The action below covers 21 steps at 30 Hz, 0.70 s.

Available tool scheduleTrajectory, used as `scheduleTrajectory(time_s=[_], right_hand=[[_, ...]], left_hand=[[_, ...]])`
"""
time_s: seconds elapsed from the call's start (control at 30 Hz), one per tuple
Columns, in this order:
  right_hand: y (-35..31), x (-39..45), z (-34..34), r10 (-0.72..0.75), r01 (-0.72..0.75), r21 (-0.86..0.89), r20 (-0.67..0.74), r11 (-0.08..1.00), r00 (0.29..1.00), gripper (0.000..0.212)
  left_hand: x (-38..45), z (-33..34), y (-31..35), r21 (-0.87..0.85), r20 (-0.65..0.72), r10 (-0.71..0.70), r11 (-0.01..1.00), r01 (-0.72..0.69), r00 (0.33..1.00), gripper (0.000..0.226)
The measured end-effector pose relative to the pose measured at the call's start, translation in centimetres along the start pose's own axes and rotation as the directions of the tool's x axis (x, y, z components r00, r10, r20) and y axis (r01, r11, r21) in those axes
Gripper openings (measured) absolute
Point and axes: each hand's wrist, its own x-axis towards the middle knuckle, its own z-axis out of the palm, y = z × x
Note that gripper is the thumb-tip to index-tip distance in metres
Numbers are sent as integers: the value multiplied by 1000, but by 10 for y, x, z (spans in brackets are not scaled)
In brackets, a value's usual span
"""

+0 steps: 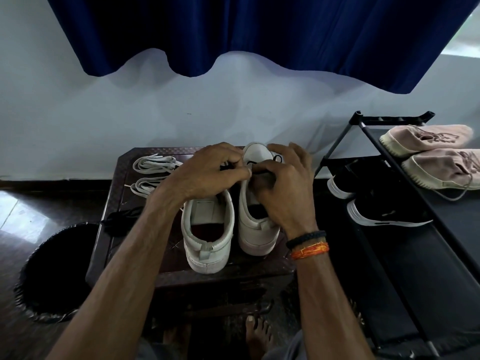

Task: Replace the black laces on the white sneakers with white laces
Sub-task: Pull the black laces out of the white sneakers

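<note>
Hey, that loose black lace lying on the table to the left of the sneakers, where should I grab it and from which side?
Judging by its pose, pinch the black lace at the bunched middle, coming from above and the left. It lies flat on the table near the left edge, and the left forearm and left sneaker crowd its right side. The thin tail toward the edge looks harder to catch.

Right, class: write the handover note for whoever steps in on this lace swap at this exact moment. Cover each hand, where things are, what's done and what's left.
Left hand: pinching the black lace over the right sneaker.
Right hand: fingers curled on the same lace at that sneaker's tongue.
Both sneakers sit heels toward you on the brown table; the left sneaker shows no lace where visible.
Two white laces lie bundled at the table's far left; a loose black lace lies nearer.
Done: apparently one black lace out.
Left: finish removing this one, thread both white laces.
</note>
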Motion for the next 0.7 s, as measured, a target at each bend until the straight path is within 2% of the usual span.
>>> scheduleTrajectory(time_s=[0.1, 0.2, 0.23, 0.3, 0.37, 0.4, 0.47, 0.57, 0.63, 0.7], right_hand=[[2, 2, 5, -15, 15, 22, -5, 1000, 1000, 17], [0, 1, 4, 59, -54, 37, -167, 998, 984, 10], [-1, 1, 2, 129, -117, 61, -263, 991, 956, 12], [-2, 0, -5, 277, -230, 158, -446, 960, 851, 13], [-2, -1, -11, 372, -286, 241, -511, 927, 775, 11], [0, 0, -13, 384, -300, 243, -496, 922, 779, 11], [4, 0, -12, 346, -282, 213, -397, 936, 850, 17], [2, -1, -9, 166, -136, 162, -190, 977, 967, 38], [-1, -2, -6, 53, -44, 94, -96, 995, 994, 42], [-2, -2, -4, 5, -3, 45, -38, 999, 999, 37]], left_hand=[[0, 0, -1, 6, -3, 7, 1000, -7, 1000, 20], [0, 0, 0, 7, -15, 7, 1000, -7, 1000, 21], [0, 0, 0, 12, -17, 10, 1000, -10, 1000, 21], [0, 0, 1, 14, -14, 13, 1000, -12, 1000, 20], [0, -1, 0, 8, -12, 8, 1000, -7, 1000, 19], [0, -2, -1, 1, -14, 6, 1000, -6, 1000, 19], [-1, -2, -2, -11, -15, 3, 1000, -3, 1000, 20], [-2, -2, -1, -6, -7, 1, 1000, -1, 1000, 22], [-2, -2, -1, -8, -1, -2, 1000, 2, 1000, 22], [-2, -2, 0, -11, -4, 4, 1000, -4, 1000, 21]])
